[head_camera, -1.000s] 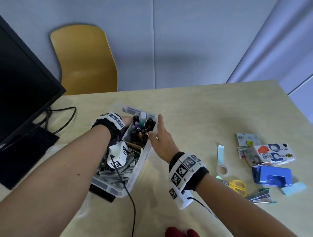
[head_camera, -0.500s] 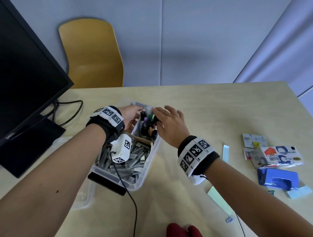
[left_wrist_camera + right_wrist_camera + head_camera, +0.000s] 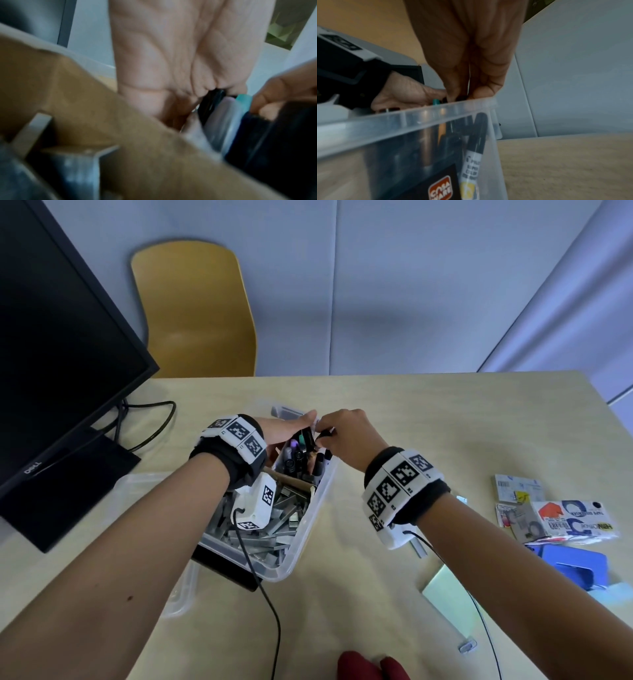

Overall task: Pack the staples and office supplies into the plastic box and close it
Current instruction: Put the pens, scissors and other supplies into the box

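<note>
Both hands are over the far end of the box (image 3: 301,537), which stands on the table (image 3: 394,419) just in front of the person. The box is clear plastic and open on top. Its near part is full of grey staples (image 3: 274,537). Its far part holds markers (image 3: 301,457) that stand upright, and a brown cardboard piece (image 3: 294,481) lies between the two parts.

The left hand (image 3: 287,429) reaches in from the left, with fingers curled around the tops of the markers. The right hand (image 3: 346,436) comes from the right, and its fingertips (image 3: 453,94) pinch the black cap of one marker just above the rim. The two hands nearly touch each other.

One clear lid (image 3: 164,542) lies flat on the table, partly under the left forearm and the box. To the right, well apart from the box, there are paper packs (image 3: 575,520), a blue punch (image 3: 572,568) and a pale green pad (image 3: 448,597).

A black monitor (image 3: 61,354) stands at the left, and a yellow chair (image 3: 195,313) is behind the table.
</note>
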`<state>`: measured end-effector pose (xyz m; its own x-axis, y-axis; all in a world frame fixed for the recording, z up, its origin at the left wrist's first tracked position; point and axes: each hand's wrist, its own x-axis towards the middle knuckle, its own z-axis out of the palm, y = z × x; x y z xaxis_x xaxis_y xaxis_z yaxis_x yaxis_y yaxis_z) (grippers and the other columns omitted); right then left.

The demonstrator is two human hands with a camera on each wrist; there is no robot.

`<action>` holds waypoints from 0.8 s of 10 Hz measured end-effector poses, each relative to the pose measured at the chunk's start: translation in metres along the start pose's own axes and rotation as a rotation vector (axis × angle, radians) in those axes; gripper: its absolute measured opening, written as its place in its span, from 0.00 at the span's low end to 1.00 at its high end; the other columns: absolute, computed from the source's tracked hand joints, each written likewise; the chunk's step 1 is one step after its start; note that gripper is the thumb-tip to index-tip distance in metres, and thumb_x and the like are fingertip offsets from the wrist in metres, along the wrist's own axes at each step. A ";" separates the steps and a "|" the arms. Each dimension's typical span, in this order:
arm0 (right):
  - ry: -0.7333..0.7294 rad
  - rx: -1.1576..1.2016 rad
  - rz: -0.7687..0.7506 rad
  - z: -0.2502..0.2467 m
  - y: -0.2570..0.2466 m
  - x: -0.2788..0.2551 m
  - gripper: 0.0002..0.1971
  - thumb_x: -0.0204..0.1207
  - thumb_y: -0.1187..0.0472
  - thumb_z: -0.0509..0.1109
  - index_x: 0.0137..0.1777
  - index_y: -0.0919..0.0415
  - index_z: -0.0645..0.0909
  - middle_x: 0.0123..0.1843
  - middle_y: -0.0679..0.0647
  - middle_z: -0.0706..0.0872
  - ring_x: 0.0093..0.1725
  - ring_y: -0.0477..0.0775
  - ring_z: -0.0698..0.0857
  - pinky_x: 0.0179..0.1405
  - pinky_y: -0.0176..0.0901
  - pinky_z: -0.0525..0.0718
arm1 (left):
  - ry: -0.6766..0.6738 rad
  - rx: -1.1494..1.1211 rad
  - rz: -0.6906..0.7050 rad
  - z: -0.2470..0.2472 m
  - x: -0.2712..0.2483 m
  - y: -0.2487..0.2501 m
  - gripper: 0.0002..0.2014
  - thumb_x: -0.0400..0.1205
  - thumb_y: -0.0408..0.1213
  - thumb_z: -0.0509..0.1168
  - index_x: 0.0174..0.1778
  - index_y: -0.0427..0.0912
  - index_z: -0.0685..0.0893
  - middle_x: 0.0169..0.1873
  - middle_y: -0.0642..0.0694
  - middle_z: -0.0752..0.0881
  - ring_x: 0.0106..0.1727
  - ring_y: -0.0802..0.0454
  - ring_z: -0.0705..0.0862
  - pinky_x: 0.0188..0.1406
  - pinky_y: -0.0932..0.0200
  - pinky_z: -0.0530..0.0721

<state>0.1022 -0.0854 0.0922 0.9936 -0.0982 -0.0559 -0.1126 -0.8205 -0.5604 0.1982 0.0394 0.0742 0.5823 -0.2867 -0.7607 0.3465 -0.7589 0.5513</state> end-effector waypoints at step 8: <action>0.069 0.144 0.028 0.002 0.015 -0.009 0.05 0.75 0.67 0.68 0.47 0.65 0.85 0.50 0.58 0.87 0.46 0.49 0.74 0.49 0.39 0.72 | 0.075 0.405 -0.020 0.007 0.020 0.002 0.54 0.55 0.86 0.42 0.49 0.38 0.81 0.48 0.31 0.86 0.43 0.42 0.83 0.46 0.51 0.77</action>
<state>0.0913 -0.0958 0.0826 0.9865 -0.1626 -0.0195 -0.1332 -0.7279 -0.6726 0.2054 0.0275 0.0575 0.6357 -0.2374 -0.7345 0.0493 -0.9371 0.3455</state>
